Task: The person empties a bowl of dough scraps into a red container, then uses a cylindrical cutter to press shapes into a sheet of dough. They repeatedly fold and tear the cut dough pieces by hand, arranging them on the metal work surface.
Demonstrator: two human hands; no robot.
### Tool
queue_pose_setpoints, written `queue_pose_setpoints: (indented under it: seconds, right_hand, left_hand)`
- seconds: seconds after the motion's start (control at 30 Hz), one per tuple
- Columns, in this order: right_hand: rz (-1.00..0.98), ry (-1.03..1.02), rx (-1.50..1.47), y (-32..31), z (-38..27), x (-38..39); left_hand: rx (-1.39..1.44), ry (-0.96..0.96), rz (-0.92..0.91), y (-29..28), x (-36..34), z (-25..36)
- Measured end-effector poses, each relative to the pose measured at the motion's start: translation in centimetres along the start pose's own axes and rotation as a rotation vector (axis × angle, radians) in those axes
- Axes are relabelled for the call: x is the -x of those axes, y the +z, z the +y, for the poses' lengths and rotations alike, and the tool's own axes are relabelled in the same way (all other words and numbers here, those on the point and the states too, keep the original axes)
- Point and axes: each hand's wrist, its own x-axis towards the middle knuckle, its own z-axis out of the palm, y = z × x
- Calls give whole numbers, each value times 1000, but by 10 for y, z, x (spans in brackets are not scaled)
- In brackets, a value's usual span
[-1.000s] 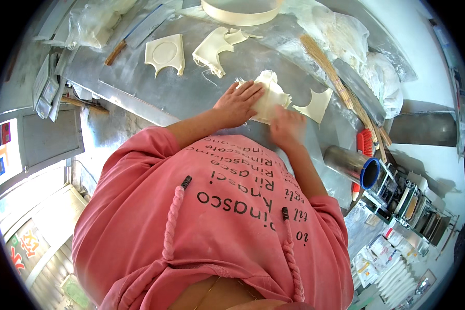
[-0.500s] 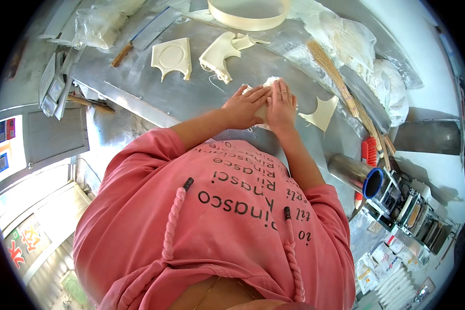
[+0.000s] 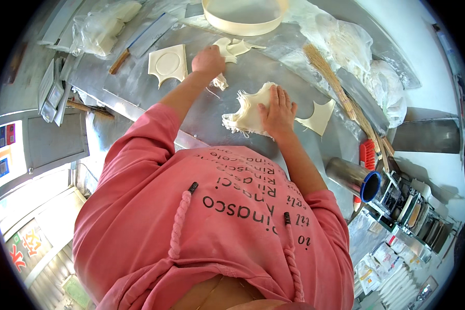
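My right hand lies with fingers stretched out on the right side of a pale layered dough piece. That piece has scooped edges and frayed, stringy ends. Farther away and to the left, my left hand is curled on a curved dough scrap, covering part of it; its fingertips are mostly hidden. Left of that hand, a dough sheet with a round outline pressed into it rests flat. Another scrap with a concave edge sits right of my right hand, apart from it.
The pieces lie on a grey metal table. A round pale hoop stands at the far edge. A wooden-handled blade is at far left. On the right are a straw brush, a red brush and a metal cylinder.
My left hand has left the near dough piece and reached forward and left to the far scrap. My right hand stays on the near piece, now more exposed.
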Motion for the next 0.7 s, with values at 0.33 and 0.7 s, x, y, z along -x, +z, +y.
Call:
queue_pose_setpoints:
  seconds: [0.33,0.7]
  right_hand:
    - [-111,306,96,-3,59,-50]
    - [194,41,-46,-17,20,-33]
  left_hand:
    - [140,-98,27,-20,-3,-11]
    - [-9,103,114,-5,-16,-21]
